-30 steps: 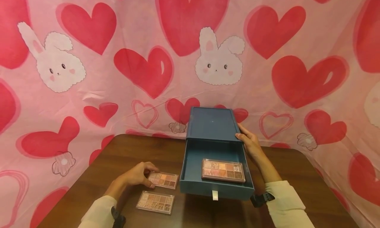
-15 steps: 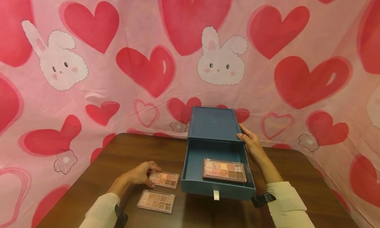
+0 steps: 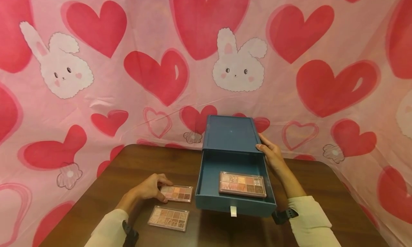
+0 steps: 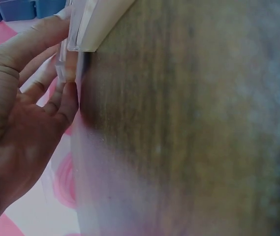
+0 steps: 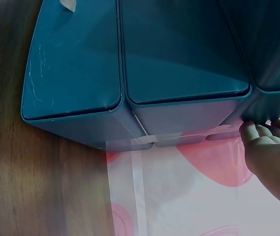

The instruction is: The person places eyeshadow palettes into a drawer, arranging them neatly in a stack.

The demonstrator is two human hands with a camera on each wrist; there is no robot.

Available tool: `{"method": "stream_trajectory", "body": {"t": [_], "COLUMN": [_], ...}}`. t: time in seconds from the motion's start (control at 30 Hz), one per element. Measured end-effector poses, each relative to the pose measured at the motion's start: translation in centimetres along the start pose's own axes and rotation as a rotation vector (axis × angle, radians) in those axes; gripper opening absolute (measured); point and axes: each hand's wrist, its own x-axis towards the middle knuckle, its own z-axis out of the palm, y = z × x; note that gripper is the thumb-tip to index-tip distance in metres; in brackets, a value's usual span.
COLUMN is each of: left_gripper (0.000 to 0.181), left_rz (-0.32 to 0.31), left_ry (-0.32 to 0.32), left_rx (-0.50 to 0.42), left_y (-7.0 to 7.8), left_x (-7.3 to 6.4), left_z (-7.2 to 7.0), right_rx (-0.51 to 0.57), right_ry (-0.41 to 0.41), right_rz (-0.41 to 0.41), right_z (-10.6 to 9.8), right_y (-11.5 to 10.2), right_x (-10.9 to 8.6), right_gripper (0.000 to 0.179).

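Note:
My left hand [image 3: 150, 188] pinches the left end of an eyeshadow palette [image 3: 181, 194] lying on the table, thumb at the near side and fingers at the far side. Closer to me lies a second eyeshadow palette [image 3: 168, 218], apart from the hand. A blue drawer unit [image 3: 230, 132] stands to the right with its top drawer [image 3: 212, 202] pulled out. Inside that drawer rests a third eyeshadow palette [image 3: 243, 184]. My right hand [image 3: 271, 156] holds the unit's right side, its thumb over the top edge.
Below the top drawer, more stacked blue drawers [image 5: 184, 54] show in the right wrist view. A white pull tab [image 3: 233, 211] hangs on the open drawer's front. The brown wooden table [image 3: 138, 161] ends at a pink cloth with hearts and rabbits [image 3: 154, 32].

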Motion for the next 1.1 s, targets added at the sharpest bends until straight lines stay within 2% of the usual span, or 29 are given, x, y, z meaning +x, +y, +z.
{"method": "stream_trajectory", "body": {"t": [0.2,0.43,0.57,1.1], "left_gripper": [0.055,0.058,0.057,0.055], "left_rz": [0.011,0.019,0.026,0.037], "left_ry": [0.024,0.033,0.045,0.069], "left_rx": [-0.002,-0.077,-0.082,-0.114], "left_y": [0.1,0.5,0.8,3.1], "left_x": [-0.2,-0.3,-0.2,0.1], "left_z": [-0.1,-0.2,-0.2,-1.2], "right_rx": [0.013,0.015,0.014,0.007], "right_ry": [-0.013,-0.032,-0.022,-0.011], "right_rz": [-0.008,-0.004,-0.006,0.007], "right_z": [0.1,0.2,0.2,0.1], "right_y": [0.0,0.0,-0.1,-0.2], "right_x": [0.0,0.0,0.0,-0.2], "right_gripper": [0.063,0.063,0.062,0.062]}}
